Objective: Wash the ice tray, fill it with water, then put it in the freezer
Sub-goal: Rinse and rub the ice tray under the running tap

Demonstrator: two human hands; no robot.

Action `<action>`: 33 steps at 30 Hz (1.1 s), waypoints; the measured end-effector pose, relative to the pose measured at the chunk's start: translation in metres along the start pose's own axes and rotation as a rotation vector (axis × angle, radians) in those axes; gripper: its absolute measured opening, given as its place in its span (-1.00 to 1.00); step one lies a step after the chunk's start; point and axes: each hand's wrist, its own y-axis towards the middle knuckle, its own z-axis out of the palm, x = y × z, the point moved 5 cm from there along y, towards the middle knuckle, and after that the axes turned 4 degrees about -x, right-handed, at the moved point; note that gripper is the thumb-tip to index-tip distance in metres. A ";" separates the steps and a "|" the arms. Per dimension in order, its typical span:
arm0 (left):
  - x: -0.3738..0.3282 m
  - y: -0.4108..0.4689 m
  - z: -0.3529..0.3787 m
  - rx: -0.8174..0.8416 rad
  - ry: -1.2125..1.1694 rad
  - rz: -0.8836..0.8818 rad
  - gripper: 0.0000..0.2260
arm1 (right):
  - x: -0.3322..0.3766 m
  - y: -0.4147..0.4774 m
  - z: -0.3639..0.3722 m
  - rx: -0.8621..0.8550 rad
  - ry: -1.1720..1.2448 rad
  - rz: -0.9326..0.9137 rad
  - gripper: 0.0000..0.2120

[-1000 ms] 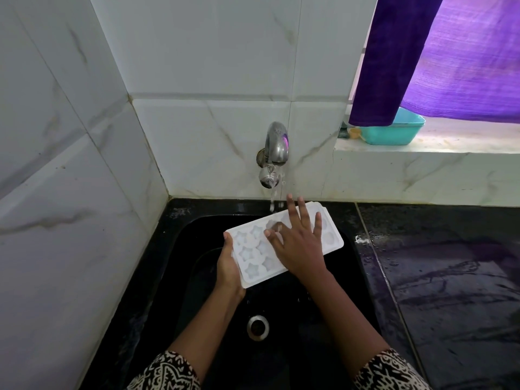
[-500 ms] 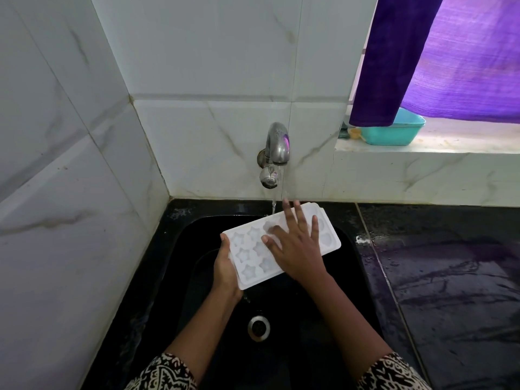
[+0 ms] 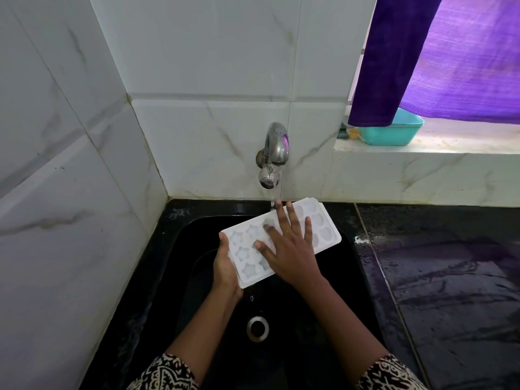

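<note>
A white ice tray (image 3: 323,229) with star and shell shaped cells is held over the black sink (image 3: 194,277), tilted, its far end under the tap. My left hand (image 3: 225,266) grips the tray's near left end from below. My right hand (image 3: 289,246) lies flat on top of the tray, fingers spread across the cells. A thin stream of water runs from the steel tap (image 3: 274,153) onto the tray near my fingertips.
The sink drain (image 3: 257,329) sits below my arms. Wet black countertop (image 3: 450,277) stretches to the right. A teal plastic tub (image 3: 394,132) stands on the white sill under a purple curtain (image 3: 450,57). White marble tiles wall the left and back.
The tray has shifted slightly up and left under the tap. My right hand has slid a little along the tray's top, fingers still spread.
</note>
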 end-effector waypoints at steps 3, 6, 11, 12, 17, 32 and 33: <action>-0.001 -0.001 -0.003 -0.002 0.011 -0.003 -0.30 | -0.009 0.002 -0.006 0.034 0.031 0.043 -0.31; -0.001 -0.005 0.002 -0.001 0.011 -0.015 -0.36 | -0.001 0.004 -0.005 0.048 0.022 0.060 -0.28; -0.006 -0.004 0.001 0.002 0.018 -0.013 -0.36 | -0.006 0.005 -0.007 0.087 0.033 0.044 -0.32; -0.005 -0.004 0.001 0.001 0.022 -0.015 -0.35 | -0.008 0.006 -0.008 0.054 0.026 0.057 -0.36; -0.007 -0.008 0.009 0.025 0.012 0.002 -0.38 | 0.003 0.001 -0.002 0.062 0.006 0.021 -0.33; 0.001 -0.003 -0.001 -0.015 -0.005 -0.022 -0.31 | 0.000 0.006 -0.007 0.031 0.008 0.041 -0.30; 0.000 -0.004 0.001 -0.016 -0.007 -0.018 -0.31 | 0.003 0.005 -0.004 0.040 -0.007 0.030 -0.34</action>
